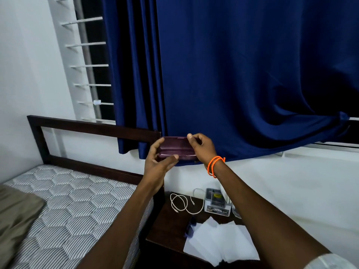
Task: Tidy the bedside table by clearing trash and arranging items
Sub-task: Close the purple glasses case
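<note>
I hold a dark purple case (175, 148) up in front of the blue curtain, well above the bedside table (167, 230). My left hand (158, 162) grips its left end, thumb along the lower edge. My right hand (202, 146), with orange cords on the wrist, pinches its upper right edge. On the dark wooden table lie a coiled white cable (181, 203), a small grey organiser box (217, 200), several white paper sheets (219, 243) and a small blue object (191, 228) partly under the paper.
A bed with a hexagon-pattern mattress (68, 206) and dark wooden headboard (93, 127) stands left of the table. A brown pillow (15, 214) lies at the far left. The blue curtain (233, 74) hangs over a barred window (91, 65). A white wall rises behind the table.
</note>
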Available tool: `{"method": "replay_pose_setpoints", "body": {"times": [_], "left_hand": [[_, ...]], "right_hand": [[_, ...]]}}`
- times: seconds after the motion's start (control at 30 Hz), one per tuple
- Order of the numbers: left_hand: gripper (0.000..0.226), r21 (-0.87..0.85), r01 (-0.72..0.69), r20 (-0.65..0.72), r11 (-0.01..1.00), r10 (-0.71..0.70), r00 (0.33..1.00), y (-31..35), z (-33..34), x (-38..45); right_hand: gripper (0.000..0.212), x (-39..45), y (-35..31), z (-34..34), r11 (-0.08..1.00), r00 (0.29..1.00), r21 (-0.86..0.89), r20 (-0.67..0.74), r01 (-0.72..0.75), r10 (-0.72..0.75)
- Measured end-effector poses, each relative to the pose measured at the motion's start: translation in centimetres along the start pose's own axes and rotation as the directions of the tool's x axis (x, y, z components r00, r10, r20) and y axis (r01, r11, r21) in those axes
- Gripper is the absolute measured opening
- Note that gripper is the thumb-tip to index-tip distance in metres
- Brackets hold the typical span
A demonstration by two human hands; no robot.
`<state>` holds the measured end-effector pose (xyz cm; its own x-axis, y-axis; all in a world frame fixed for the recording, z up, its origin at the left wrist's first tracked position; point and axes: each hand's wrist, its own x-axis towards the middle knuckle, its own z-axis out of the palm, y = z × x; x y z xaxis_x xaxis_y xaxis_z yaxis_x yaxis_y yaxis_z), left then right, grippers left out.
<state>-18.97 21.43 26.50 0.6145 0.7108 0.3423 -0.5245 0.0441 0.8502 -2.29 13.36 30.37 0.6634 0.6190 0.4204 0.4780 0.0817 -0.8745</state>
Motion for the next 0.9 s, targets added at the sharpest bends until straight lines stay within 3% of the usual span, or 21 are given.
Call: {"method": "replay_pose_setpoints", "body": {"times": [0.33,0.57,0.77,0.9], "left_hand": [[0.083,0.116,0.052,0.046,0.992,-0.058,0.997,-1.8,-2.1,-0.4],[0.072,0.167,0.148,0.057,0.975,-0.159,0.986,-3.5,-3.9,0.4],[0.071,0.261,0.115,-0.007,0.959,-0.117,0.993,-6.4,-5.8,-0.2],[0.073,0.290,0.117,-0.043,0.950,-0.110,0.993,-9.0,-7.5,-0.6]], "right_hand": [[0.028,0.0,2.9,1.5,0.998,0.998,-0.036,-0.018,-0.055,0.054],[0.030,-0.1,4.9,2.6,0.993,0.994,-0.048,0.025,-0.109,0.110],[0.040,-1.6,8.5,4.1,0.937,0.940,0.086,-0.012,-0.339,0.341],[0.027,-3.3,11.5,4.2,0.904,0.902,0.002,-0.068,-0.428,0.427]]}}
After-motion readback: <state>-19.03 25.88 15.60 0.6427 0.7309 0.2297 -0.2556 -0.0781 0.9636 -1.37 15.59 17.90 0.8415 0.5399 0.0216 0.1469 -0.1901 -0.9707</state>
